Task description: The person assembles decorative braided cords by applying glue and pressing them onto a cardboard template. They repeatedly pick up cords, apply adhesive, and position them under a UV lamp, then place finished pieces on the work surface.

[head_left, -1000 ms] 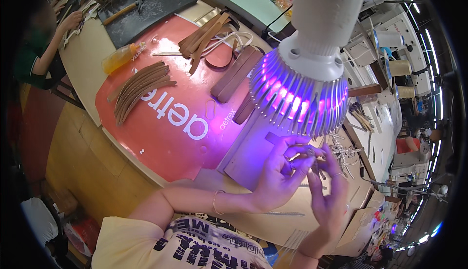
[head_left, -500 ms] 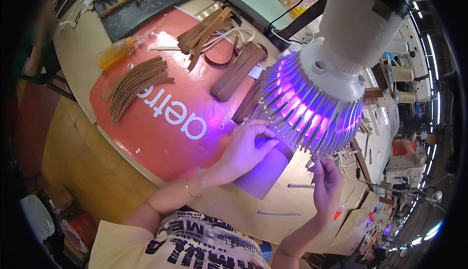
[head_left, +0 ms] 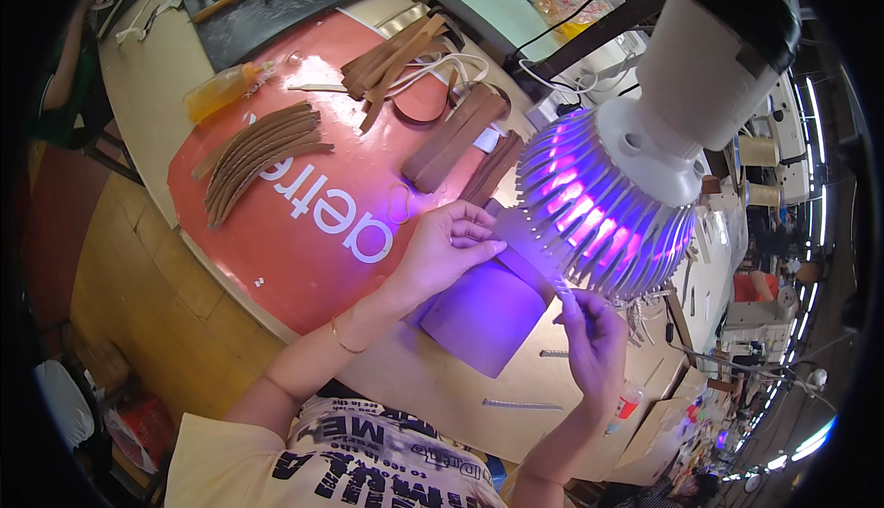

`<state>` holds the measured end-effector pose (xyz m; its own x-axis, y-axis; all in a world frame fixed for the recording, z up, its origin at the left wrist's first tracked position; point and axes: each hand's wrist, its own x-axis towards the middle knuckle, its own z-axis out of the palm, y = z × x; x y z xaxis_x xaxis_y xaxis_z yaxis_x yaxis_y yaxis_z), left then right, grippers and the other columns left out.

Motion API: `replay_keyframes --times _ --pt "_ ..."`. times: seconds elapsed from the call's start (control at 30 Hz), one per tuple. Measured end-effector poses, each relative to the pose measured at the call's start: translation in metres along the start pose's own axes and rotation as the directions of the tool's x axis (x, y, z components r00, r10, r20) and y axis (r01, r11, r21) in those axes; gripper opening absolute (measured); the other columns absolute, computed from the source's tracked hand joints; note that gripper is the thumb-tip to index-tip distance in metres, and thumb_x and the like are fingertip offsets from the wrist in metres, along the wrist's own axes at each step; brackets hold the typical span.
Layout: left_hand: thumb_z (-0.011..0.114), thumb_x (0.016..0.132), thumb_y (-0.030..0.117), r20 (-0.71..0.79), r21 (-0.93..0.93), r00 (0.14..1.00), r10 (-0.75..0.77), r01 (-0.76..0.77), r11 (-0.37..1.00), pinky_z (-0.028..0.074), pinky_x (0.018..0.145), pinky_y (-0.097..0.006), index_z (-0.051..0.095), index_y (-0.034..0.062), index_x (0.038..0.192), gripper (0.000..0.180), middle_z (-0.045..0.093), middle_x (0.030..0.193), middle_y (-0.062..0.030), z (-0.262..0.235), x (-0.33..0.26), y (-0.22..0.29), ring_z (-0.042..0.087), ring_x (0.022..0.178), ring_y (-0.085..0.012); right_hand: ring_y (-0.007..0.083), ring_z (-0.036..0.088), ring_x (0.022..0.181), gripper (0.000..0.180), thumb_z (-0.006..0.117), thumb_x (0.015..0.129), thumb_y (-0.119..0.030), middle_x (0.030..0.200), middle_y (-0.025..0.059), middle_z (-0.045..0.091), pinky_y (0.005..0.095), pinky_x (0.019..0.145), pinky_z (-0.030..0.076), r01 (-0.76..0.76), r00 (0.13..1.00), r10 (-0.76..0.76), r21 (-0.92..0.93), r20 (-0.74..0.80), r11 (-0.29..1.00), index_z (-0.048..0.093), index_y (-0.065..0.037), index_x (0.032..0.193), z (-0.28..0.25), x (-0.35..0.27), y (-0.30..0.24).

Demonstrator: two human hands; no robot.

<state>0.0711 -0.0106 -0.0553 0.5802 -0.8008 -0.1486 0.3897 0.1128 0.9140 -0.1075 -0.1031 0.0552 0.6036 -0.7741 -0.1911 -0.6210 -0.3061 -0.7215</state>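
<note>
Leather strip (head_left: 534, 273) — thin, brown, lit violet — pinched taut between left hand (head_left: 442, 255) and right hand (head_left: 594, 342); both grips closed

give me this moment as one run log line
left hand: pinching strap | right hand: holding strap end | under purple lamp

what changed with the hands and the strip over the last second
The left hand moved up and away from the right hand, drawing the strip out between them under the lamp. A second ago both hands were bunched together. The leather strips on the red mat stayed put.
</note>
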Motion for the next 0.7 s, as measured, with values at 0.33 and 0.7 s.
replay_keyframes --times 0.33,0.7 --pt "0.06 0.091 -0.002 0.07 -0.451 0.986 -0.15 0.166 0.877 0.053 0.082 -0.024 0.047 -0.004 0.128 0.039 0.069 0.105 -0.0144 -0.005 -0.004 -0.026 0.066 0.091 -0.0117 0.0091 0.046 0.059 0.024 0.065 0.093 -0.023 0.063 0.0026 0.054 0.0281 0.054 0.037 0.591 0.693 -0.631 -0.776 0.348 0.221 0.07 0.0 0.093 0.037 0.043 0.026" --pt "0.057 0.093 -0.002 0.104 -0.442 0.982 -0.159 0.188 0.877 0.053 0.085 -0.024 0.044 -0.0033 0.129 0.038 0.069 0.108 -0.0164 -0.008 -0.013 -0.013 0.066 0.095 -0.0131 0.0095 0.045 0.058 0.023 0.064 0.094 -0.021 0.062 0.0041 0.054 0.0294 0.053 0.036 0.307 0.951 -0.3 -0.377 0.079 0.874 0.07 0.001 0.091 0.048 0.04 0.015"
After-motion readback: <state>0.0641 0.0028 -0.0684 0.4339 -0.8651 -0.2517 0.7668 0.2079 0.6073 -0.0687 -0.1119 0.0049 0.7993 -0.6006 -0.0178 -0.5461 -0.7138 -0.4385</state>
